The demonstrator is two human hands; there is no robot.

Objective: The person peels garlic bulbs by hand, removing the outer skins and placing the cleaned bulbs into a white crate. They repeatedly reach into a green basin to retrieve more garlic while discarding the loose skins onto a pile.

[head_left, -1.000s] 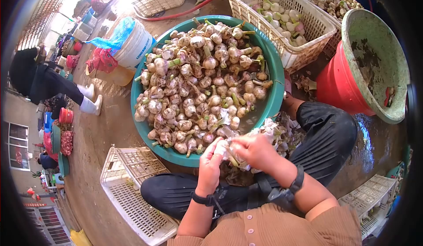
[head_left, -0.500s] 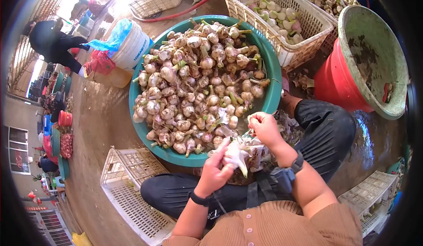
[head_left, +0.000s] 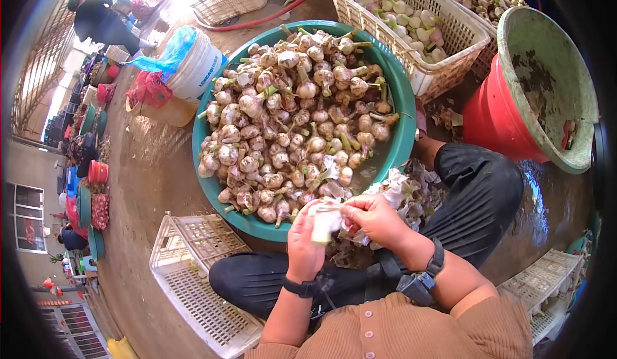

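Note:
My left hand (head_left: 304, 246) is wrapped around a pale garlic bulb (head_left: 326, 221), its stem end pointing down toward me. My right hand (head_left: 380, 219) is closed in a pinch at the bulb's upper side, on its papery skin. Both hands are over the near rim of a big green tub (head_left: 400, 147). Unpeeled garlic bulbs (head_left: 283, 140) with dirty skins and short stems are heaped inside it. Loose garlic skins (head_left: 411, 195) lie in a pile beside the tub, below and right of my right hand.
A white crate (head_left: 424, 70) of cleaned bulbs stands behind the tub. To the right is a red bucket (head_left: 479, 118) next to a tilted green basin (head_left: 578, 140). Another white crate (head_left: 205, 295) lies by my left knee. A person (head_left: 103, 25) bends over at far left.
My right hand has come down and left to meet the bulb in my left hand. The bulb has turned more upright and come closer to the tub rim. The far person has shifted.

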